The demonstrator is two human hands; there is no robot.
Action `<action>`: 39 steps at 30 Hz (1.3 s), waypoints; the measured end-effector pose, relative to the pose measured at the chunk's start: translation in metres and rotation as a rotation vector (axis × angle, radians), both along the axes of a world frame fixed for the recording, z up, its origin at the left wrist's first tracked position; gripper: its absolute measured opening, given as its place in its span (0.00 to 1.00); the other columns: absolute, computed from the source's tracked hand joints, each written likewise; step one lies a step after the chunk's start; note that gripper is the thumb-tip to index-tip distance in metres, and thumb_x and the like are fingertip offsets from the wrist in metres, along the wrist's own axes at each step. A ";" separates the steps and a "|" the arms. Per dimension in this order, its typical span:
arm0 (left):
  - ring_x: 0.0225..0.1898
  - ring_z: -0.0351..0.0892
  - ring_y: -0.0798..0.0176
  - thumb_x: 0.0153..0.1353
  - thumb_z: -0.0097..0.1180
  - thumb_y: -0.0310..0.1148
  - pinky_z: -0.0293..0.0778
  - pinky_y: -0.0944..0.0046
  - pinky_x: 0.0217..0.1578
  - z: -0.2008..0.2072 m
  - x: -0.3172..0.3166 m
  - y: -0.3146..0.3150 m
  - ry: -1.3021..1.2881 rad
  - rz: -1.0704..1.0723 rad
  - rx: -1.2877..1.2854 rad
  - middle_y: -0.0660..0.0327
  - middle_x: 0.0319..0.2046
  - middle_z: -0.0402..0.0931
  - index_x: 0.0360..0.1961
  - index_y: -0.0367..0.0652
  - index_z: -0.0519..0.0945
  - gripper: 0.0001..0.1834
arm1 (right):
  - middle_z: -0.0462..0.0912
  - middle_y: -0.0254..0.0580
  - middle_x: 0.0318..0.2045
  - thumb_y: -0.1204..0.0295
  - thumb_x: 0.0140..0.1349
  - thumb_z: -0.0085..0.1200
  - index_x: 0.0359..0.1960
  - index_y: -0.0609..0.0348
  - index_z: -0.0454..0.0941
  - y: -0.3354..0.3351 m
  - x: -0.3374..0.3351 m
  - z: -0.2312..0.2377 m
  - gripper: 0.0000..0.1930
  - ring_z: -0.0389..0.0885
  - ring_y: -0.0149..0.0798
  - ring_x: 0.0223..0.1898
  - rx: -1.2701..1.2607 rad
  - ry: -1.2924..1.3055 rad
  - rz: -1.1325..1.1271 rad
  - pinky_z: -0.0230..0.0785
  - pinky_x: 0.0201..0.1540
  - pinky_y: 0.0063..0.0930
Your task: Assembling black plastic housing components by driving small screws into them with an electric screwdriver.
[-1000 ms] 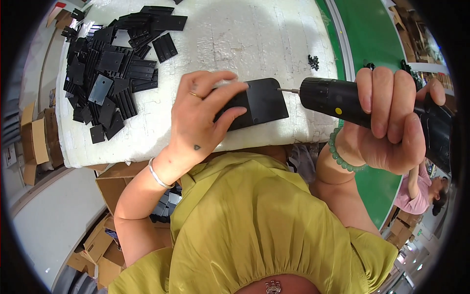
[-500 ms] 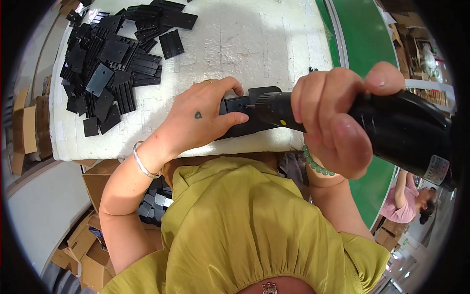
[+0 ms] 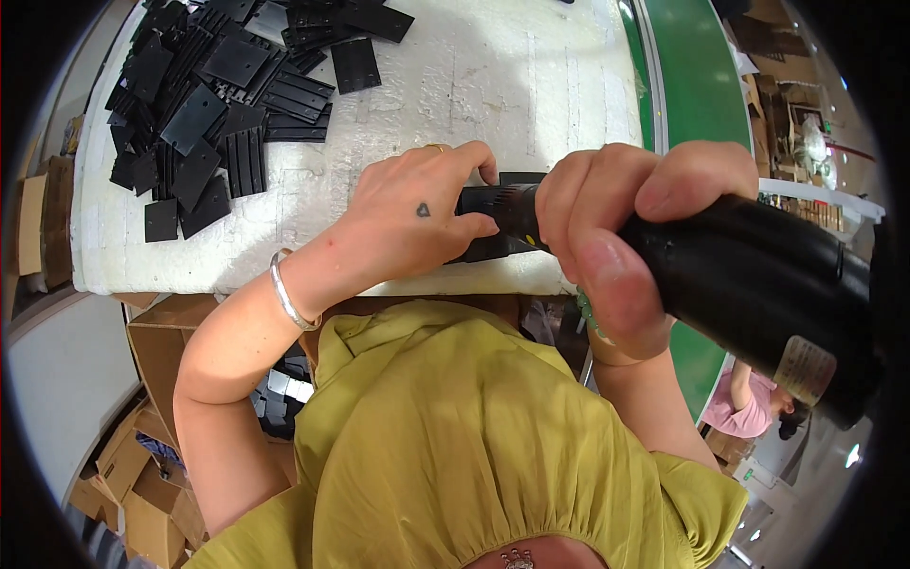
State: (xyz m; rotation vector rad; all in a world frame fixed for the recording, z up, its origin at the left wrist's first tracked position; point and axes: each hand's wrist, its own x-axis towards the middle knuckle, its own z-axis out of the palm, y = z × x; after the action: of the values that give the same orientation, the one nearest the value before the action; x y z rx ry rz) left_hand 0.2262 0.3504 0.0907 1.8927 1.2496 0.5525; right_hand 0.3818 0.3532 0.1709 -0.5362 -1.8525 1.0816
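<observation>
My right hand (image 3: pixel 630 237) is wrapped around a black electric screwdriver (image 3: pixel 749 275), held nearly level with its nose toward my left hand. My left hand (image 3: pixel 408 213) lies near the table's front edge. Its thumb and forefinger are curled around the end of a black plastic piece (image 3: pixel 488 248), pressing it in place. The screwdriver's ribbed nose sits right between those fingertips and covers most of the piece. Neither the bit nor any screw can be made out. A large heap of flat black plates (image 3: pixel 227 62), some grooved, lies beyond my left hand.
The white worktable (image 3: pixel 474 95) has a green surface (image 3: pixel 701 85) along its right side. Below the front edge, a cardboard box (image 3: pixel 171 332) and several black pieces (image 3: pixel 275 398) show beside my left arm. A person in a pink top (image 3: pixel 739 408) is at far right.
The screwdriver has moved left, its nose now up against the piece between my left fingers. Its thin bit, visible before, is hidden. My left hand appears slightly farther right.
</observation>
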 end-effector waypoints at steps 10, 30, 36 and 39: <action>0.40 0.75 0.51 0.49 0.61 0.40 0.68 0.55 0.40 -0.005 0.001 0.005 -0.007 -0.039 0.003 0.55 0.33 0.76 0.40 0.46 0.72 0.19 | 0.66 0.35 0.15 0.82 0.51 0.53 0.37 0.54 0.57 -0.002 -0.005 -0.004 0.18 0.62 0.30 0.14 0.005 0.001 -0.096 0.60 0.20 0.25; 0.51 0.64 0.47 0.41 0.69 0.36 0.65 0.56 0.49 0.033 0.000 0.014 0.007 -0.049 0.314 0.52 0.49 0.68 0.46 0.43 0.74 0.28 | 0.67 0.36 0.16 0.80 0.48 0.54 0.36 0.63 0.66 0.058 0.125 -0.018 0.13 0.67 0.30 0.15 -0.022 0.627 -0.746 0.62 0.22 0.26; 0.50 0.65 0.49 0.43 0.67 0.32 0.66 0.57 0.48 0.029 0.013 0.018 -0.019 -0.136 0.245 0.53 0.47 0.68 0.42 0.42 0.77 0.22 | 0.66 0.35 0.16 0.80 0.48 0.52 0.36 0.63 0.66 0.070 0.132 -0.034 0.13 0.66 0.30 0.16 -0.027 0.573 -0.802 0.62 0.24 0.27; 0.48 0.67 0.49 0.43 0.67 0.31 0.66 0.57 0.48 0.027 0.021 0.024 -0.057 -0.153 0.262 0.53 0.46 0.69 0.40 0.41 0.77 0.20 | 0.64 0.34 0.17 0.79 0.49 0.51 0.38 0.62 0.65 0.070 0.133 -0.035 0.13 0.64 0.30 0.17 -0.051 0.524 -0.806 0.62 0.27 0.28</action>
State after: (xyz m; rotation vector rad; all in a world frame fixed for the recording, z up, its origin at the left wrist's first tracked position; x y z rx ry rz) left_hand 0.2473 0.3745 0.1179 2.1529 1.0242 0.7105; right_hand 0.5147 0.4233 0.1359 -0.8365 -0.9962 0.6261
